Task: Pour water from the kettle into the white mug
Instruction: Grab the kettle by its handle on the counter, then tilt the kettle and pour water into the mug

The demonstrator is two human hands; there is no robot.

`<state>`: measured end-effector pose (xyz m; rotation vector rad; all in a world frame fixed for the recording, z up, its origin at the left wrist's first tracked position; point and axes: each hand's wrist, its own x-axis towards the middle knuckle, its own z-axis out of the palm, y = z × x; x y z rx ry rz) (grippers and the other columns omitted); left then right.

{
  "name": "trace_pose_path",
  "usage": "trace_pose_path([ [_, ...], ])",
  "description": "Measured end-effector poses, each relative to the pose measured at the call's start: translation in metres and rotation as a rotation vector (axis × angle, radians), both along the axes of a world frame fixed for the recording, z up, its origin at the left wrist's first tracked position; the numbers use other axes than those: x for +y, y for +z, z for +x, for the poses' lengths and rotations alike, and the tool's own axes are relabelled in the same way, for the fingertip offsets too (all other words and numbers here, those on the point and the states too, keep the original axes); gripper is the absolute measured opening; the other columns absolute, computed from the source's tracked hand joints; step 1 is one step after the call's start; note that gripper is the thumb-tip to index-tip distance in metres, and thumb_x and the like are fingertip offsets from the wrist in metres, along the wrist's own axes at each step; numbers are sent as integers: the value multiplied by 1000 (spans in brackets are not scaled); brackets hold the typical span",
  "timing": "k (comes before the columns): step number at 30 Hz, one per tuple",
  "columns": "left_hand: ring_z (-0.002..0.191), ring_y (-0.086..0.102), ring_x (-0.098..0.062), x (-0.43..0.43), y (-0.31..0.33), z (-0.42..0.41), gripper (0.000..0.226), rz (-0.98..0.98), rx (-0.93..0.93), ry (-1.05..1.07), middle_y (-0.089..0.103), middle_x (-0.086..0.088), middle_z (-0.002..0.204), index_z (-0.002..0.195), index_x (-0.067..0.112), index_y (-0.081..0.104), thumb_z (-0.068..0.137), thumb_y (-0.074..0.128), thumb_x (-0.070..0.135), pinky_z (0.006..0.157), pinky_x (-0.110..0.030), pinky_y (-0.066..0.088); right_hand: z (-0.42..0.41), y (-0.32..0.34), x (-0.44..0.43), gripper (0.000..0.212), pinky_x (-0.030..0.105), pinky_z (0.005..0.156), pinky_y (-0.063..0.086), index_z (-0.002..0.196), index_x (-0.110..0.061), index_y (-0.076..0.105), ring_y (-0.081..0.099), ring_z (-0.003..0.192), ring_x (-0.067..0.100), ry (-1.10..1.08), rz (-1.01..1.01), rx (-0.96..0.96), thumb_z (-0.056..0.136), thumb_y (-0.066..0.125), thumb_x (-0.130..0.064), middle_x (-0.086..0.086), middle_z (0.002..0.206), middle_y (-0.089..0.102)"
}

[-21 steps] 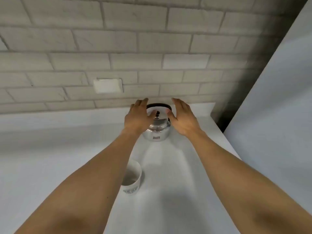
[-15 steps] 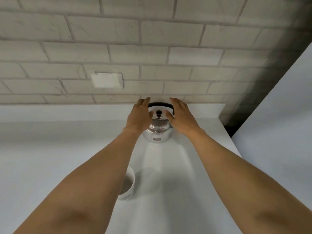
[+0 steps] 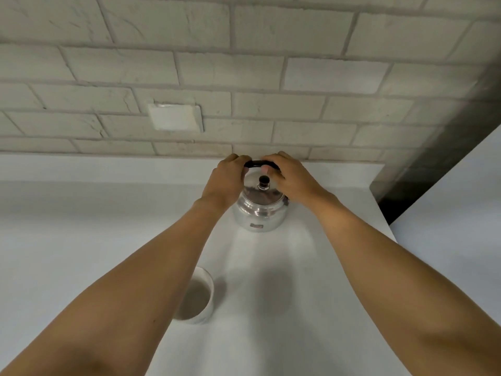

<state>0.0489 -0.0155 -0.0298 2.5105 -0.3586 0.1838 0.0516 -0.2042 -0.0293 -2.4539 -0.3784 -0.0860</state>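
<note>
Left hand [image 3: 225, 180] curled over the left end of the black handle [image 3: 254, 163], fingers wrapped down around it, back of the hand toward the camera. Right hand [image 3: 291, 177] closed on the right end of the same handle, fingers bent over the top, thumb tucked underneath toward the lid. Only a short stretch of handle visible between the two hands. Directly below, the kettle [image 3: 260, 213]: polished metal, rounded body, domed lid with a small dark knob [image 3: 263, 180] at its centre, a small label low on the near side. Standing upright on the white counter [image 3: 81, 226], close to the back edge and the wall; spout not visible from here. Both bare forearms stretching from the lower corners up to the kettle. White mug [image 3: 196, 299] on the same counter, well apart from the kettle on the near side, upright, mouth open upward, left part hidden behind the left forearm; contents impossible to tell. Behind everything, a pale brick wall [image 3: 244, 77] with a white blank cover plate [image 3: 176, 118] set into it, left of and above the kettle. At right, a dark gap beyond the counter's end, then a pale flat panel [image 3: 461, 199].
</note>
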Motion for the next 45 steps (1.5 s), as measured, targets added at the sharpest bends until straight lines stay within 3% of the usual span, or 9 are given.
trace_pose_path([
  [5, 99, 68, -36, 4, 19, -31, 33, -62, -39, -36, 67, -13, 121, 138, 10, 66, 109, 50, 15, 80, -31, 44, -26, 13, 0, 26, 27, 83, 51, 117, -22, 71, 64, 91, 13, -29, 83, -119, 100, 60, -39, -7, 100, 65],
  [10, 100, 68, -33, 12, 41, -72, 35, -100, -89, -59, 67, -9, 125, 142, 14, 64, 110, 50, 18, 84, -35, 51, -65, 35, -1, 23, 7, 75, 39, 112, -32, 72, 62, 89, -3, -54, 98, -179, 98, 61, -45, -17, 95, 65],
  [17, 134, 50, -32, 13, 30, -170, 65, 9, -283, -67, 45, -7, 160, 155, 24, 46, 98, 65, 50, 82, -39, 57, -127, 63, 3, 25, 4, 76, 41, 112, -27, 74, 63, 88, 1, -64, 102, -292, 97, 61, -43, -11, 98, 69],
  [21, 138, 53, -45, 9, 13, -216, 64, 72, -347, -33, 48, -16, 160, 151, 20, 57, 96, 70, 50, 104, -55, 52, -156, 72, 4, 28, 5, 78, 41, 113, -29, 73, 62, 92, 2, -54, 60, -303, 98, 60, -48, -12, 100, 69],
  [25, 134, 57, -43, 4, 8, -238, 64, 119, -290, -74, 57, -13, 153, 153, 17, 54, 100, 58, 53, 103, -57, 52, -181, 76, 6, 30, 13, 80, 46, 115, -28, 72, 63, 93, 4, -33, 33, -293, 99, 58, -49, -11, 101, 70],
  [29, 158, 31, -37, -1, 4, -249, 76, 174, -123, -90, 29, -5, 174, 166, 18, 28, 105, 42, 62, 126, -51, 30, -201, 79, 7, 30, 4, 78, 42, 117, -26, 73, 62, 91, 1, -21, 7, -291, 100, 58, -46, -12, 99, 68],
  [36, 165, 1, -28, -8, -6, -265, 84, -58, 96, -118, 6, 3, 179, 170, 22, 7, 104, 39, 63, 129, -43, 19, -222, 89, 13, 35, 26, 84, 53, 121, -23, 72, 62, 92, 6, 29, -81, -271, 100, 57, -46, -11, 101, 67],
  [42, 165, 11, -20, -9, -8, -278, 83, -231, 134, -93, 9, 6, 178, 170, 25, 6, 104, 40, 63, 121, -47, 41, -227, 104, 30, 38, 39, 85, 55, 125, -27, 70, 65, 94, 13, 111, -223, -241, 100, 54, -50, -8, 105, 68],
  [45, 164, 15, -19, -8, -9, -283, 83, -325, 147, -78, 11, 6, 177, 169, 25, 7, 104, 41, 63, 121, -49, 41, -228, 111, 41, 41, 43, 85, 55, 126, -28, 69, 64, 96, 15, 153, -280, -220, 99, 51, -53, -10, 104, 66],
])
